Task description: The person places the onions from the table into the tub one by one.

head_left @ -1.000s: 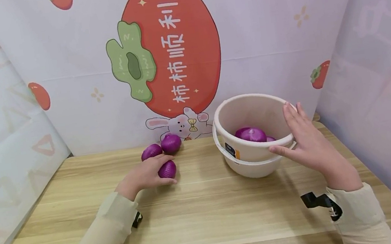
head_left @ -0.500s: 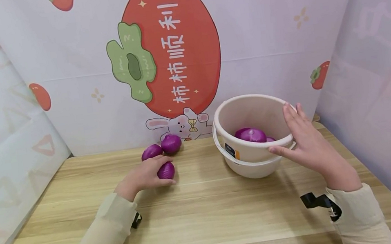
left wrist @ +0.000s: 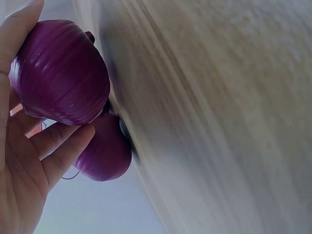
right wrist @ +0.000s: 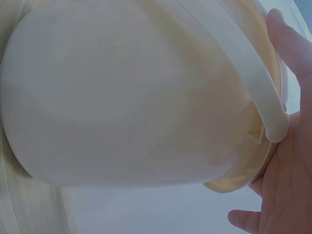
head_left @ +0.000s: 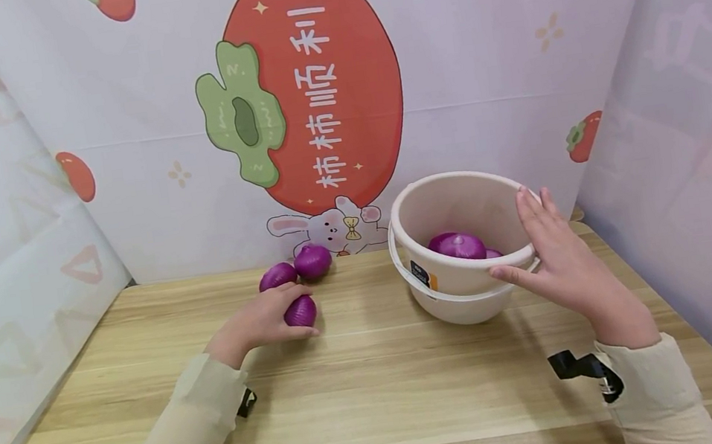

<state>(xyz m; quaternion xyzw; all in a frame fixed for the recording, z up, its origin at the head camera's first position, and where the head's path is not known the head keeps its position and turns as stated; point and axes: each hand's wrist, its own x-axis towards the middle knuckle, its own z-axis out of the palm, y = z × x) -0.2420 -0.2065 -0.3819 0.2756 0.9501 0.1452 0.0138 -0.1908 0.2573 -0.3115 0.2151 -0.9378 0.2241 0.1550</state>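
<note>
My left hand (head_left: 257, 322) holds a purple onion (head_left: 301, 312) on the left of the table, the thumb on the near side and the fingers on the far side. In the left wrist view this onion (left wrist: 63, 73) sits between the thumb and the fingers, close to the tabletop. Two more purple onions lie just behind it, one nearer the hand (head_left: 277, 275) and one farther back (head_left: 312, 261). My right hand (head_left: 564, 266) rests with straight fingers on the right rim of a cream bucket (head_left: 468, 306). Inside the bucket are several purple onions (head_left: 460, 246), partly hidden by its wall.
The wooden table (head_left: 381, 414) runs back to a printed cloth backdrop (head_left: 465, 72) with a large persimmon picture. Cloth walls stand at both sides. The bucket's handle (head_left: 396, 261) hangs down around its outside.
My left hand and the onion in it have shifted slightly left and toward me. The right hand, the bucket and the other onions stay as they were.
</note>
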